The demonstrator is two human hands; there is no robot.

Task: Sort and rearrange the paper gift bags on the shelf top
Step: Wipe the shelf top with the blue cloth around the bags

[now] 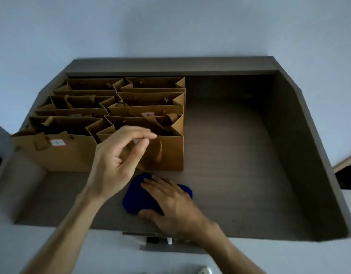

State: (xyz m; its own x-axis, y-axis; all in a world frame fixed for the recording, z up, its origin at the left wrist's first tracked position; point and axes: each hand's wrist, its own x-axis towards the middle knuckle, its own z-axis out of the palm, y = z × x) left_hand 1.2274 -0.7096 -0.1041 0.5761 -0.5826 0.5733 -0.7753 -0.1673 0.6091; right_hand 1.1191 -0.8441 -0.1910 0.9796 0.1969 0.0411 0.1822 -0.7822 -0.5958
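Note:
Several brown paper gift bags stand open in two columns on the left half of the dark shelf top (230, 155). The front left bag (71, 157) carries a white label (57, 142). My left hand (115, 161) hovers in front of the front right bag (170, 153), its fingers loosely curved, with a small gap between thumb and fingertips and nothing visibly held. It hides part of that bag's front and label. My right hand (170, 198) lies flat on a dark blue cloth (135, 196) near the shelf's front edge.
A raised rim runs along the back (170, 65) and right side (289, 135) of the shelf top. The right half of the surface is bare wood. A pale wall stands behind. A small metal fitting (150, 241) sits below the front edge.

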